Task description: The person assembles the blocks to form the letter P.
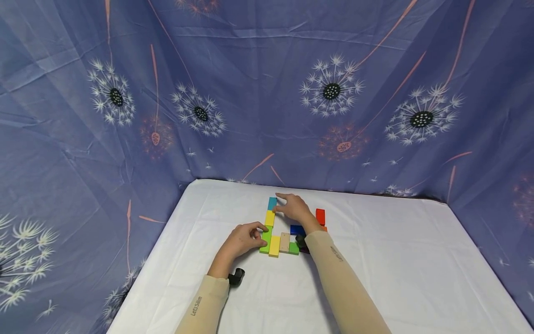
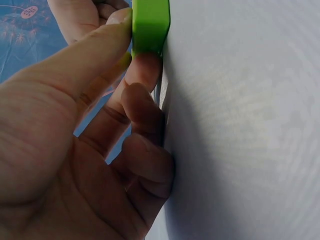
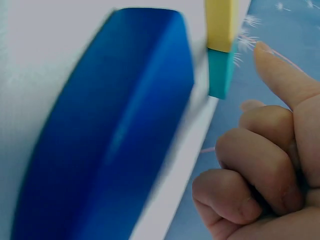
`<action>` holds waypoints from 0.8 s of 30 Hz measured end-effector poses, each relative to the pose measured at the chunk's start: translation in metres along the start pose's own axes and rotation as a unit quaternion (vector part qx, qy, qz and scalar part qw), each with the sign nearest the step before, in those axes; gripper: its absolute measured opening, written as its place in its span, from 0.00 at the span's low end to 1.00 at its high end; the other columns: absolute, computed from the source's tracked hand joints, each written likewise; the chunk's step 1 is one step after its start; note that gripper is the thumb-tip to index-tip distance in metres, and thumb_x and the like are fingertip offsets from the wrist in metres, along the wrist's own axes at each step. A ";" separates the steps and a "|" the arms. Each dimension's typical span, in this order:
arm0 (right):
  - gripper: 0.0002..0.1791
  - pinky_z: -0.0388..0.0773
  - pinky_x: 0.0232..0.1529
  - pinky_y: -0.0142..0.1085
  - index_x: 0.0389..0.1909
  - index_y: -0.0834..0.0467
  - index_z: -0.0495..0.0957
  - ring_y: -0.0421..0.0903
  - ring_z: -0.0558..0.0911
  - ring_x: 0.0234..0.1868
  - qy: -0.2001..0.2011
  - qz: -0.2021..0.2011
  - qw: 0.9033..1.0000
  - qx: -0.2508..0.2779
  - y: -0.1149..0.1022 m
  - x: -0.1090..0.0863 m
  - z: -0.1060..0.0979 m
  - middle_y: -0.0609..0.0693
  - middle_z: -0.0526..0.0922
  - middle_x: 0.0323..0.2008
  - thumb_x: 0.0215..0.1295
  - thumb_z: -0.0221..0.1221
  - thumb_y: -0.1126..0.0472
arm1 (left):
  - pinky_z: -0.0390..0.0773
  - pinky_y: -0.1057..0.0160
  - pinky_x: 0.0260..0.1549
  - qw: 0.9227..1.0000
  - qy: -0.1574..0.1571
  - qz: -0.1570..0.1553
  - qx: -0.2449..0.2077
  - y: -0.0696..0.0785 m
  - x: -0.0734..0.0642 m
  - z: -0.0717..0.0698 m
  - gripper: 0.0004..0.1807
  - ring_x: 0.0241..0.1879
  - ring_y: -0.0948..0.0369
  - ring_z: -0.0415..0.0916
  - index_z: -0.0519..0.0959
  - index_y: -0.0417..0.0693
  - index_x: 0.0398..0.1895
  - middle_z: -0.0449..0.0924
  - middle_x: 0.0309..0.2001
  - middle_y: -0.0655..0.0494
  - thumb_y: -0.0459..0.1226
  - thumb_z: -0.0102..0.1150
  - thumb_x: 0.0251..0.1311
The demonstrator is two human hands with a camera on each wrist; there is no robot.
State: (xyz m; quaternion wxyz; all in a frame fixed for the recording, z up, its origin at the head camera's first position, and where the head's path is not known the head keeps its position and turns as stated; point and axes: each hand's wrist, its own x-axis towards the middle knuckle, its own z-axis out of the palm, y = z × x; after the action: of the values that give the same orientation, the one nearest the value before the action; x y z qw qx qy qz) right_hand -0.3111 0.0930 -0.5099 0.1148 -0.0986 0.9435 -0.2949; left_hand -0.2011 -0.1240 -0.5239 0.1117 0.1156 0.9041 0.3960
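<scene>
My left hand (image 1: 244,239) is at the left column of blocks, with thumb and a curled finger against the long green block (image 1: 267,235). In the left wrist view, the thumb presses one face of this green block (image 2: 151,25) and a fingertip lies at its end. My right hand (image 1: 295,207) is beside the teal block (image 1: 272,203) at the column's far end, thumb and index finger spread. In the right wrist view, the thumb stands apart from the teal block (image 3: 219,72), and the other fingers curl loosely around nothing. A yellow block (image 1: 270,218) joins teal and green.
Along the near side lie another yellow block (image 1: 274,246), a plain wooden block (image 1: 284,242) and a small green block (image 1: 294,248). A blue block (image 1: 297,230) lies under the right forearm; a red block (image 1: 320,216) is farther right. White cloth (image 1: 396,260) covers the table before a patterned curtain.
</scene>
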 end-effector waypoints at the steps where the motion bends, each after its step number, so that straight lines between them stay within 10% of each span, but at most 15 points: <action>1: 0.38 0.73 0.70 0.62 0.78 0.43 0.71 0.63 0.74 0.75 0.003 -0.007 1.000 0.010 0.000 -0.002 -0.002 0.59 0.75 0.75 0.70 0.69 0.43 | 0.73 0.60 0.38 1.000 -0.001 0.000 0.000 0.000 0.000 0.000 0.18 0.29 0.62 0.74 0.87 0.60 0.54 0.81 0.31 0.63 0.43 0.77 0.60; 14: 0.41 0.83 0.49 0.49 0.81 0.38 0.66 0.53 0.89 0.45 0.036 -0.016 0.994 0.103 0.008 -0.048 -0.030 0.58 0.89 0.50 0.69 0.68 0.39 | 0.71 0.60 0.38 1.000 0.001 -0.022 0.002 0.000 0.000 0.002 0.19 0.30 0.61 0.73 0.87 0.60 0.54 0.81 0.30 0.63 0.44 0.77 0.59; 24: 0.44 0.65 0.26 0.38 0.81 0.38 0.65 0.44 0.67 0.19 0.050 -0.008 0.985 0.162 0.020 -0.081 -0.038 0.50 0.73 0.15 0.67 0.71 0.41 | 0.71 0.60 0.39 1.000 0.003 -0.015 -0.002 0.000 0.002 0.002 0.19 0.30 0.61 0.73 0.87 0.60 0.54 0.81 0.30 0.62 0.43 0.77 0.59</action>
State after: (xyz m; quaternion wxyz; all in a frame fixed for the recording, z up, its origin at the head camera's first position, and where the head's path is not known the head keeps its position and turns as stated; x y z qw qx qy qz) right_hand -0.2467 0.1497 -0.4786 0.0794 -0.0717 0.8869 -0.4494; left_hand -0.2025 -0.1219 -0.5250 0.1153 0.1008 0.9052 0.3964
